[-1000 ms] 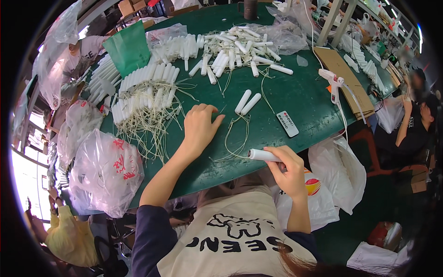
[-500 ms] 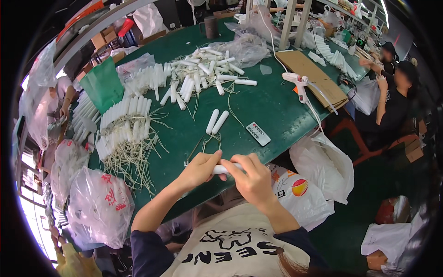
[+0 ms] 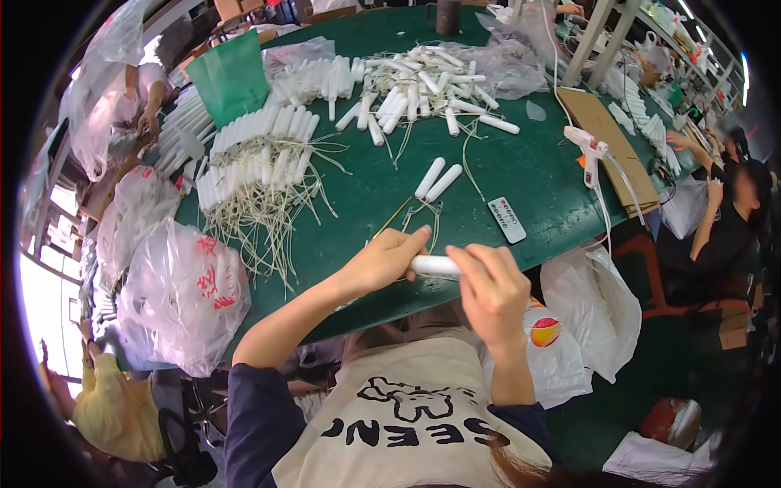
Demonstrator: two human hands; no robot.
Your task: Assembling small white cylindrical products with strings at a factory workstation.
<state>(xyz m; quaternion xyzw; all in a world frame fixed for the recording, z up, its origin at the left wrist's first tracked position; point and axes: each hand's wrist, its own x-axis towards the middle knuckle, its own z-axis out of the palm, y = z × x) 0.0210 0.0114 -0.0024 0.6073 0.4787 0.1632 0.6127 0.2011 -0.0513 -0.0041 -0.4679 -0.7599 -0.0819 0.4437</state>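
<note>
A smooth white tube (image 3: 437, 265) lies level between my two hands, just over the table's near edge. My left hand (image 3: 386, 259) is closed around its left end, thumb on top. The fingers of my right hand (image 3: 495, 289) pinch the right end. Just beyond my hands, two white tubes (image 3: 443, 182) rest side by side on the green table, their pale cords trailing toward me. A thin brownish stick (image 3: 393, 217) lies left of those cords. Right of the pair is a white remote control (image 3: 507, 220) with small buttons.
Rows of white tubes (image 3: 264, 134) with tangled cords lie at the left; a loose heap (image 3: 427, 85) is farther back. A glue gun (image 3: 587, 150) and flat cardboard (image 3: 610, 146) are at the right. Plastic bags (image 3: 183, 297) hang along the edges. Other people sit at both sides.
My hands have drawn apart a little, so more of the white tube shows between them. The whole view has shifted, moving the table's contents rightward and up in the picture.
</note>
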